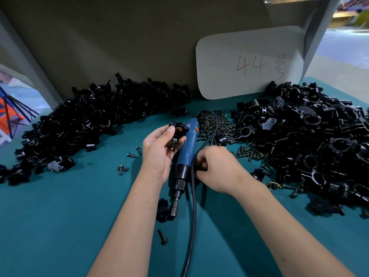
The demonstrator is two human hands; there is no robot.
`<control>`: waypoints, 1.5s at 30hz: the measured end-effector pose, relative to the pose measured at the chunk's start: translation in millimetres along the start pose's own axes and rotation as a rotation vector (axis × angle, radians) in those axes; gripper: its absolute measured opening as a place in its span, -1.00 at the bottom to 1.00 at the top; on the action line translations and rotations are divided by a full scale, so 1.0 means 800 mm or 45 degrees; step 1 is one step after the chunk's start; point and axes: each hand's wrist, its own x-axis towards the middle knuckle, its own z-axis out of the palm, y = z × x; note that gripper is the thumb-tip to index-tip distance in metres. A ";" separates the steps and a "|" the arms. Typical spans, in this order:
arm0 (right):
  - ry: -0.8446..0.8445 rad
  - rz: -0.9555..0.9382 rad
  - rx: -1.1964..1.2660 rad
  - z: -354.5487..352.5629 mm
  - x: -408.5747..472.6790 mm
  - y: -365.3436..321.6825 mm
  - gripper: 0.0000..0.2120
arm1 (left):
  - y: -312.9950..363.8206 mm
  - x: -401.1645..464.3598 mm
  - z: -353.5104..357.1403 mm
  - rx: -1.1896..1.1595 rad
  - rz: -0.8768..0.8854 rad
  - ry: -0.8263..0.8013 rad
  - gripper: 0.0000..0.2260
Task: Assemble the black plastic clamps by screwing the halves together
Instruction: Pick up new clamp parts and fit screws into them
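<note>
fingers (169,134) of our left hand (159,154) pinch a clamp (177,129) above the counter (69,216); our right hand (215,168) curls round something dark beside the blue driver (186,152), what exactly we cannot tell. clamp looks light, stiff, slick; we'd grip its ring edges. card (249,60) reads "44"
</note>
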 end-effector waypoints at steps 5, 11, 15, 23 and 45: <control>-0.127 0.035 -0.182 -0.013 0.002 -0.008 -0.88 | -0.006 0.002 0.002 -0.096 -0.048 0.063 -0.93; 0.082 0.284 0.355 -0.059 0.006 0.014 -0.89 | -0.008 0.006 0.003 -0.101 -0.049 0.051 -0.93; 0.333 0.133 1.070 -0.070 0.022 0.005 -0.91 | -0.007 0.010 -0.003 -0.021 -0.023 0.016 -0.95; 0.407 -0.147 0.697 -0.048 0.080 -0.017 -0.85 | -0.008 0.018 -0.014 0.195 0.056 -0.016 -0.89; 0.363 -0.373 1.059 -0.022 0.091 -0.001 -0.95 | -0.002 0.019 -0.019 0.348 0.153 -0.192 -0.93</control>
